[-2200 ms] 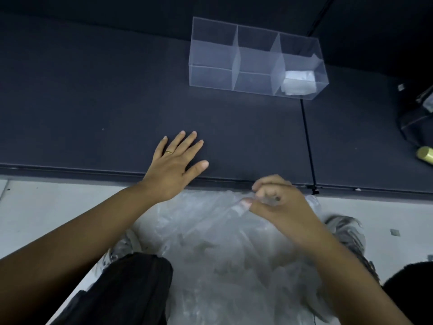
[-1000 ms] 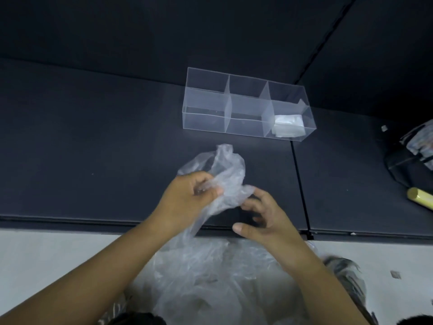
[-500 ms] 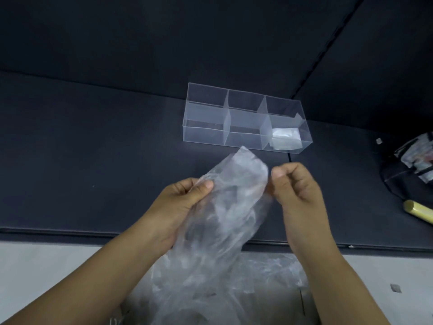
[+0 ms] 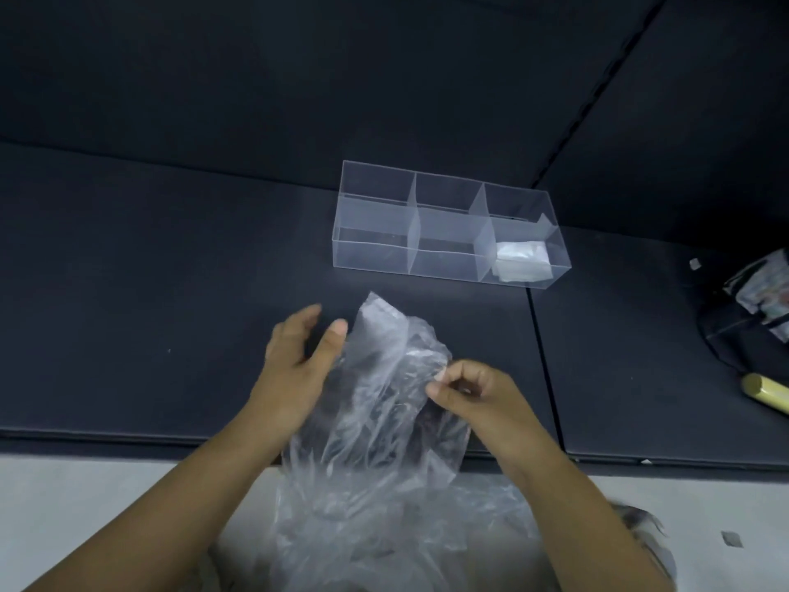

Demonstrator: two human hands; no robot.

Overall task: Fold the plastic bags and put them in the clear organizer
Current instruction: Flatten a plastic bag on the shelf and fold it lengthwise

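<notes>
The person is working a single plastic bag (image 4: 384,378) loose from the pile of bags (image 4: 384,544) lying at the near edge. A couple of seconds ago nothing had been lifted: the left hand was lying flat on the dark mat (image 4: 170,271) and the right was picking at the heap. Now the bag is hanging crumpled in the air over the mat's front edge, between the pile and the clear organizer (image 4: 371,245), and well short of it. Half a second back both hands were clamped on its top. Since then the left hand (image 4: 299,361) has been letting go: its fingers are stretching out nearly straight and its thumb is only brushing the bag's left edge, gripping nothing as far as I can see. The right hand (image 4: 469,395) has been sliding down the right edge and is pinching the film there between thumb and fingertips, the other fingers curled in. To my eye they are spreading the bag out, probably to lay it flat on the mat, so no fold has begun. One folded bag (image 4: 523,260) is already sitting in the organizer's right-hand compartment, while the middle and left ones are showing nothing inside.
</notes>
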